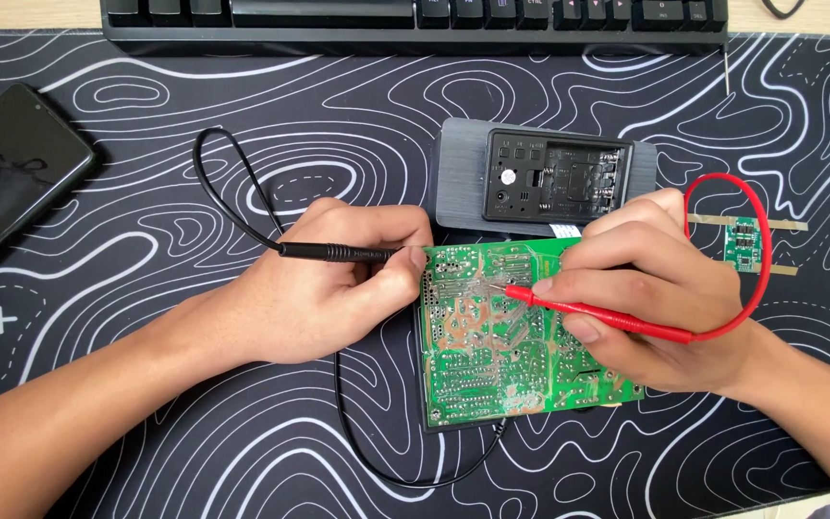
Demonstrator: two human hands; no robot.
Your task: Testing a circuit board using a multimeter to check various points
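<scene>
While both hands hold probes, green PCB (501, 336) lies btwn them.

Bystanders on the patterned mat (242, 125)

A black keyboard (415, 21) along the top edge, a dark phone (7, 168) at left, a small green board (744, 244) at right.

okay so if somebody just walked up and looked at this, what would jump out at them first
Probably the green circuit board at centre, lying on a black desk mat with white swirling lines. The left hand holds a black probe at the board's left edge, while the right hand presses a red probe onto its middle. Just behind sits a grey device with its back opened.
</scene>
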